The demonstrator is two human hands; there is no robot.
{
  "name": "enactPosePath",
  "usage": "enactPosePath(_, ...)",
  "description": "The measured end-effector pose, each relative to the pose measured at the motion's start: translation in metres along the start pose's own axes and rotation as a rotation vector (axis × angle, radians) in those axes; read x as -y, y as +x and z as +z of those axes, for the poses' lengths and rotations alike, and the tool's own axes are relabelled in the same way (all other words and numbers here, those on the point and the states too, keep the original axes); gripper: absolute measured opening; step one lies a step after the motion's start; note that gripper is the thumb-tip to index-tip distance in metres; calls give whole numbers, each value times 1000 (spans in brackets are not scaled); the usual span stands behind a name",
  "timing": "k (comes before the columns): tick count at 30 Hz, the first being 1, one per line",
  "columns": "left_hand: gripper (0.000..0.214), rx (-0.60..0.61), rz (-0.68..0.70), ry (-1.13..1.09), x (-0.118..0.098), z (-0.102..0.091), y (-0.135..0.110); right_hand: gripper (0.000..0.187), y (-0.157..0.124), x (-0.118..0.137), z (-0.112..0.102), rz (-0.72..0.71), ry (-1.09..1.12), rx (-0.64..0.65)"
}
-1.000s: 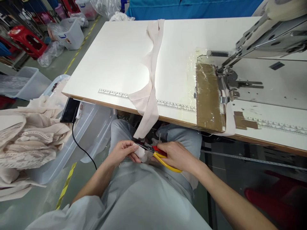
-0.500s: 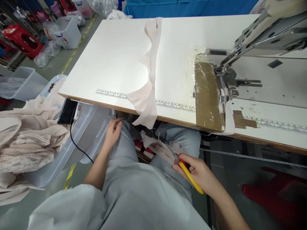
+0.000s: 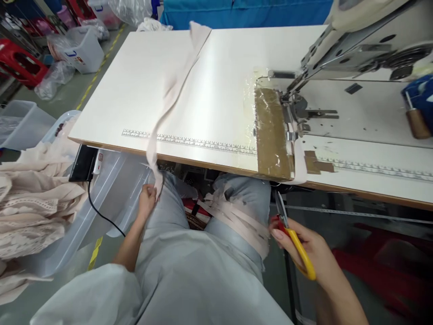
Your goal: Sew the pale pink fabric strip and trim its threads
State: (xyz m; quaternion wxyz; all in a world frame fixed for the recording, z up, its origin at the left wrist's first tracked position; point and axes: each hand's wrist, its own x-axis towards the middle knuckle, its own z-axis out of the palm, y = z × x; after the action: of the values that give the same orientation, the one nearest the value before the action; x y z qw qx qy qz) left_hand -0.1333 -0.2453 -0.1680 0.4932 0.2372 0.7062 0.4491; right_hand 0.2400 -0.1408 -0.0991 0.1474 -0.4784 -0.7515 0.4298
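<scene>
My left hand [image 3: 147,201] is closed on the near end of a pale pink fabric piece [image 3: 169,104], just below the table edge. From there the fabric runs slantwise across the white table [image 3: 111,95] toward its far edge, partly blurred. In my right hand [image 3: 304,246] is a pair of scissors [image 3: 297,248] with yellow and red handles, held right of my knee with the blades pointing up toward the table. Thin pale fabric strips [image 3: 237,219] lie over my right thigh, apart from the scissors.
A sewing machine [image 3: 324,54] stands at the right, with brown tape [image 3: 272,131] beside its needle area and a pale strip [image 3: 299,160] hanging there. At the left, a clear bin [image 3: 98,216] and piled pink fabric [image 3: 30,198] sit beside a black device [image 3: 83,162] with a cable.
My left hand has taken hold of the fabric and drawn its near end left and down off the table. My right hand has moved right with the scissors, away from the strips on my lap.
</scene>
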Motion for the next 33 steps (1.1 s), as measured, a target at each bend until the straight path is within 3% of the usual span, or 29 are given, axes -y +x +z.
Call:
enactPosePath(2, 19, -30, 4, 33, 8, -1, -16, 44, 0, -1, 3, 18, 22, 15)
enactPosePath(4, 24, -9, 2, 59, 4, 10, -37, 45, 4, 1, 10, 6, 57, 51)
enactPosePath(6, 33, 141, -11, 51, -9, 30, -55, 43, 10, 7, 21, -18, 87, 127)
enactPosePath(8, 44, 444, -5, -14, -29, 51, -67, 40, 15, 15, 32, -37, 100, 220)
enactPosePath(9, 44, 487, 33, 12, -39, 59, -70, 39, 18, 19, 36, -45, 104, 263)
enactPosePath(10, 39, 475, 87, 81, -47, 65, -72, 39, 19, 23, 40, -56, 110, 298)
enactPosePath(13, 25, 260, 341, 356, -64, 72, -70, 40, 23, 33, 45, -83, 109, 382)
enactPosePath(16, 30, 165, 467, 404, -68, 70, -68, 40, 26, 39, 44, -93, 72, 470)
enactPosePath(24, 45, 451, -44, -89, -67, 67, -69, 45, 45, 42, 47, -155, 58, 642)
enactPosePath(29, 51, 412, -151, -184, -68, 67, -63, 48, 52, 43, 49, -157, 113, 749)
enactPosePath(33, 50, 366, -170, -204, -68, 66, -60, 48, 54, 46, 48, -171, 44, 739)
